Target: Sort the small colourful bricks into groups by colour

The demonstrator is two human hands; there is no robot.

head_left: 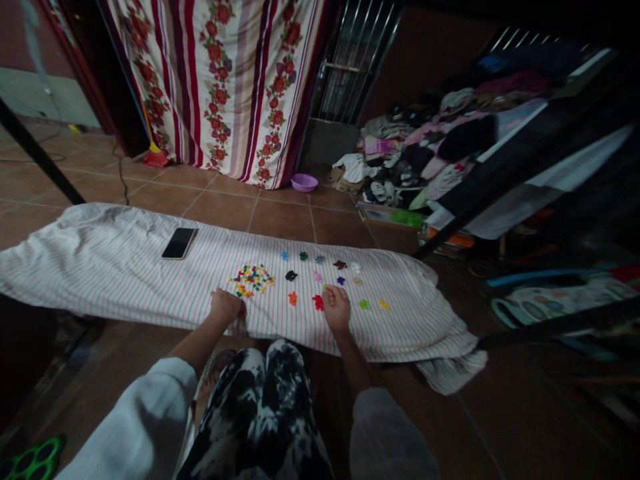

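On a striped cloth (140, 280) lies a mixed pile of small red, yellow, green and white pieces (253, 280). My left hand (226, 308) rests by the pile's lower left side, fingers curled in; whatever they hold, if anything, is hidden. To the right, small single-colour heaps are spread out, among them orange pieces (293, 299), black pieces (291, 275) and dark blue pieces (341, 281). My right hand (337, 309) is closed just beside the red pieces (318, 303), its fingertips together; any small piece in them is too small to name.
A phone (180, 243) lies on the cloth, left of the mixed pile. Light green pieces (363, 304) and yellow pieces (384, 304) sit right of my right hand. Beyond are a purple basin (305, 183), a floral curtain (220, 87) and heaped clothes (425, 147). Dark bars flank the cloth.
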